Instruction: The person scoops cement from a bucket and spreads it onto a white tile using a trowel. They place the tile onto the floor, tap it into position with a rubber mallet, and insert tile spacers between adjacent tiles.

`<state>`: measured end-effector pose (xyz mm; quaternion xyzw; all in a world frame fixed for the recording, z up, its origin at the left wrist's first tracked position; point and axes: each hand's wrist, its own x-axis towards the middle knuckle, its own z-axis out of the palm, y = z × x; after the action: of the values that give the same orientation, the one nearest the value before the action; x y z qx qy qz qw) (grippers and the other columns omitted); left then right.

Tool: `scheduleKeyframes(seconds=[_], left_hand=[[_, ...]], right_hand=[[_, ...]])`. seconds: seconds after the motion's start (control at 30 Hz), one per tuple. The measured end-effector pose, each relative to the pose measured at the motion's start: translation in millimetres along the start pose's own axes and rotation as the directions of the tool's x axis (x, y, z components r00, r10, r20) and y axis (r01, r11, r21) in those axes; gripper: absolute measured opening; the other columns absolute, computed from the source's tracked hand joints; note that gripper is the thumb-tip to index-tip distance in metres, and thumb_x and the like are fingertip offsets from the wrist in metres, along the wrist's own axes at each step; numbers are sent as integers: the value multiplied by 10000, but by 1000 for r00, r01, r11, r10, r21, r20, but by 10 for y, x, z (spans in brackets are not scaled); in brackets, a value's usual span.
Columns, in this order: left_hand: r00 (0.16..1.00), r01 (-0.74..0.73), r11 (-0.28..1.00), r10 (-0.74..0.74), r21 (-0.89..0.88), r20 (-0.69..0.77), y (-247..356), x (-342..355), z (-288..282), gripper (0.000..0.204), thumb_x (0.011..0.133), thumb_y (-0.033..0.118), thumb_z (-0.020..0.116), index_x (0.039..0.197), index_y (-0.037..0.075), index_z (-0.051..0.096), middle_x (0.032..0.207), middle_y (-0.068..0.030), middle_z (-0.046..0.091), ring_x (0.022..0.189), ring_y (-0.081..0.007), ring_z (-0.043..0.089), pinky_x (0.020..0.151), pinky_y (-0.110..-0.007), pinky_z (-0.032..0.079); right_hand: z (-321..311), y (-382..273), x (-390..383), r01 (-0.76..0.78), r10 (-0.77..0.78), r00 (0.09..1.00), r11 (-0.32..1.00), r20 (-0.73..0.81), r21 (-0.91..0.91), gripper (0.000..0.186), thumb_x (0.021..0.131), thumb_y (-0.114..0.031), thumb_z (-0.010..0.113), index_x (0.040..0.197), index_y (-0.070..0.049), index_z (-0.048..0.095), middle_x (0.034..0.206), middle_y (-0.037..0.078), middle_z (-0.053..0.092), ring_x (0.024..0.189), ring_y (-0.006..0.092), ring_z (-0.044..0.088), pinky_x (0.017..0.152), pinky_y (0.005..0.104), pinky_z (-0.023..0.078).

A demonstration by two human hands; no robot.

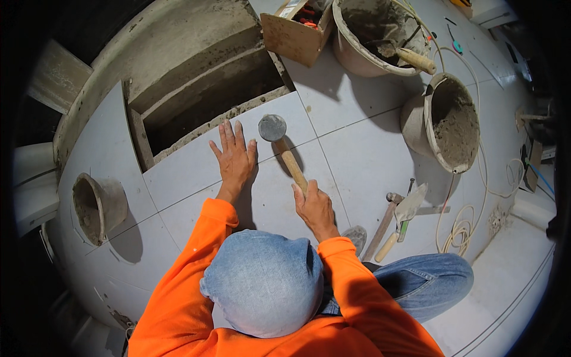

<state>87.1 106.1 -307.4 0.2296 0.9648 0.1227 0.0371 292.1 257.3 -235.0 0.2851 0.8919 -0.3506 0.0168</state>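
The left hand (235,157) is spread, fingers extended, apparently flat on the tiled floor (363,143) and holding nothing. The right hand (315,207) is closed around the wooden handle of a mallet (288,158), whose grey head sits just right of the left fingertips; contact between head and tile cannot be confirmed. Hazard: a blow straying left could strike the left hand, given their closeness. A heavy hit toward the far edge could chip the tile bordering the open pit (205,86), support beneath being out of sight. The pit's near rim is rough. Room on the left extends to a small bucket (111,205); on the right, toward a larger bucket (418,121). The hammer (380,229) and trowel (410,205) restrict the near right; a cardboard box (297,40) bounds the far side.
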Motion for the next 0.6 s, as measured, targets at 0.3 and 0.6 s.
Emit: scheduleKeyframes(seconds=[0.3, 0.6], left_hand=[[1000, 3, 999, -3, -35, 16, -23, -1, 46, 764, 1144, 531, 394, 1715, 30, 310, 1819, -245, 156, 1697, -418, 83, 1287, -737, 3], [982, -172, 982, 177, -84, 60, 864, 230, 410, 1001, 1065, 733, 466, 1730, 17, 245, 1814, -300, 57, 1694, -449, -41, 1256, -766, -59]], right_hand=[[-92, 73, -16, -79, 80, 995, 997, -52, 13, 439, 1087, -428, 641, 1019, -7, 536, 734, 316, 697, 705, 550, 711, 625, 611, 579], [-402, 637, 44, -333, 367, 863, 930, -347, 156, 503, 1106, -467, 590, 974, 18, 600, 737, 303, 689, 750, 550, 711, 667, 596, 560]])
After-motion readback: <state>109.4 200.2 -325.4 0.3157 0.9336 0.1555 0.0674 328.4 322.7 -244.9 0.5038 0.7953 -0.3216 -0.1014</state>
